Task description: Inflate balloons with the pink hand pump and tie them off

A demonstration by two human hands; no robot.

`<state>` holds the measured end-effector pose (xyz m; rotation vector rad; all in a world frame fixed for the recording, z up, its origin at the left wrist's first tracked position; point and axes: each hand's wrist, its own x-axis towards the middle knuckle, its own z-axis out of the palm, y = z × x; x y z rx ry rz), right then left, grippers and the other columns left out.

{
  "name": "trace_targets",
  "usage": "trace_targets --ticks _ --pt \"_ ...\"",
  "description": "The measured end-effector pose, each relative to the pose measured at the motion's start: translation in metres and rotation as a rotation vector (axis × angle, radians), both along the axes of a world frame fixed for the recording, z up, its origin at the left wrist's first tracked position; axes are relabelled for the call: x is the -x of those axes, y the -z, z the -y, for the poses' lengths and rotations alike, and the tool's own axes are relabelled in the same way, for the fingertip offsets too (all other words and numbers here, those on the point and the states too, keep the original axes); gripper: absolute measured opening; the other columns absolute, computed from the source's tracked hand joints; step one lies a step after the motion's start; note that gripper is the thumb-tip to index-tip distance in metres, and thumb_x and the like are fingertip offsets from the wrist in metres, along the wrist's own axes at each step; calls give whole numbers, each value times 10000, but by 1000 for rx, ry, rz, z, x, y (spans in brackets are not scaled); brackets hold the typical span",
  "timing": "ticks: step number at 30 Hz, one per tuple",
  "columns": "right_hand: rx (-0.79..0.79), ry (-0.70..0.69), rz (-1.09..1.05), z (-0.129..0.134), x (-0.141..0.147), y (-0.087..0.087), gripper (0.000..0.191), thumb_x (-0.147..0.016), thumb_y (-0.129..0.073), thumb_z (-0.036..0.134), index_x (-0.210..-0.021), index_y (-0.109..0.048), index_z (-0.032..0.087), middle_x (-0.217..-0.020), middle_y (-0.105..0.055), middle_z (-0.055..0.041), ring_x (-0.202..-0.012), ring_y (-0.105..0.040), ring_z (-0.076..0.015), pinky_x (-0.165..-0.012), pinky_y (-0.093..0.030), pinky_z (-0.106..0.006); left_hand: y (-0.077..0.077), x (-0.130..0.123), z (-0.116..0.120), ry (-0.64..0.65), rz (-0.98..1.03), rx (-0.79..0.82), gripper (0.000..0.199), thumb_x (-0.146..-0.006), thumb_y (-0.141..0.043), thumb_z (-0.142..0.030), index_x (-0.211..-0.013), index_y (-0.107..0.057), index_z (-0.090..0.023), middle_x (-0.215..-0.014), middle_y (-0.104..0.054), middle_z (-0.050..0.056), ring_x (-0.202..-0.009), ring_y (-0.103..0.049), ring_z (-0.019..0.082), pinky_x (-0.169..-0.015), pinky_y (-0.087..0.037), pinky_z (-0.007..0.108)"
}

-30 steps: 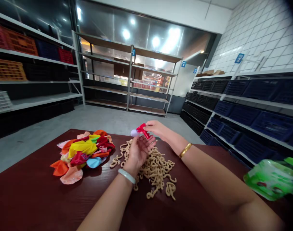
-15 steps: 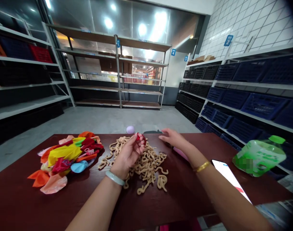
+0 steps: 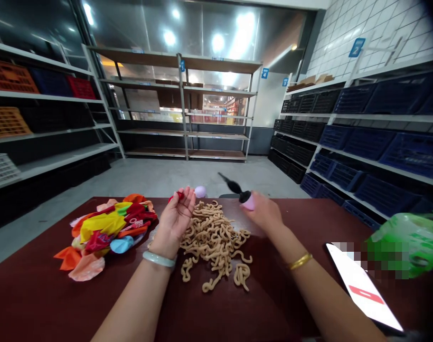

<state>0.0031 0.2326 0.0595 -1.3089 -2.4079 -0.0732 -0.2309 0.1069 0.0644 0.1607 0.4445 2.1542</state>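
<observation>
My left hand (image 3: 175,216) is turned palm up above the left side of a heap of tan curly strands (image 3: 216,237). Between its thumb and fingers is a small limp red piece (image 3: 177,195), apparently a balloon. My right hand (image 3: 264,213) grips a lilac-and-black tool (image 3: 245,198), lifted above the table right of the heap. Its thin black end points up and left, blurred by motion. A lilac ball-like thing (image 3: 200,192) shows just beyond my left fingertips. On the left lies a pile of limp, bright balloon-like pieces (image 3: 102,228).
The dark red-brown table (image 3: 291,294) carries a lit phone (image 3: 362,285) and a green-and-clear container (image 3: 409,237) on the right. Shelves of dark blue crates (image 3: 359,142) stand to the right, further shelving (image 3: 184,95) at the back and left.
My right hand has picked up the lilac-and-black tool from the table and raised it. My left hand has moved left with the red piece and its palm has opened upward. The view has shifted slightly.
</observation>
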Motion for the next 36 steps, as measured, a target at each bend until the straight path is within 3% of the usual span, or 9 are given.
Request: trace_targets --ticks 3,7,13,22,31,36 --pt "-53 -173 22 30 22 2 444 -825 -559 548 -1119 -507 220 -1009 -663 -89 -881 -640 -257 -691 -413 -324 3 -3 -2 1 -23 41 236 -959 -453 -181 -829 -639 -113 -1030 -710 134 -1047 -663 231 -910 -547 382" --pt "-14 -248 82 47 27 13 385 -831 -570 529 -1049 -506 219 -1001 -661 -92 -911 -640 -255 -703 -416 -320 8 -16 -6 37 -83 49 192 -940 -507 -221 -836 -640 -129 -1099 -694 136 -1080 -647 245 -944 -523 417" --pt "-1 -245 106 40 20 14 372 -823 -590 518 -1018 -484 219 -973 -665 -83 -879 -653 -260 -665 -404 -314 13 -28 -10 69 -163 65 146 -912 -567 -240 -837 -640 -139 -1064 -703 105 -1072 -647 230 -957 -509 390" --pt "52 -233 115 43 17 11 365 -822 -596 507 -1016 -488 217 -973 -671 -81 -893 -651 -252 -671 -407 -303 23 -47 -14 -26 -449 86 179 -836 -681 -300 -892 -635 -136 -997 -714 109 -946 -683 197 -866 -526 320" --pt "110 -282 44 40 12 11 404 -806 -584 535 -1057 -512 228 -956 -682 -65 -848 -655 -244 -654 -395 -309 26 -69 -13 -30 -524 65 256 -808 -693 -394 -893 -603 -170 -1013 -711 93 -1026 -654 221 -888 -511 362" --pt "117 -300 18 37 8 9 360 -798 -586 528 -988 -525 228 -936 -689 -57 -839 -653 -247 -646 -378 -301 21 -67 -10 -38 -591 104 216 -801 -711 -320 -922 -620 -167 -1068 -706 96 -1083 -633 217 -916 -492 340"
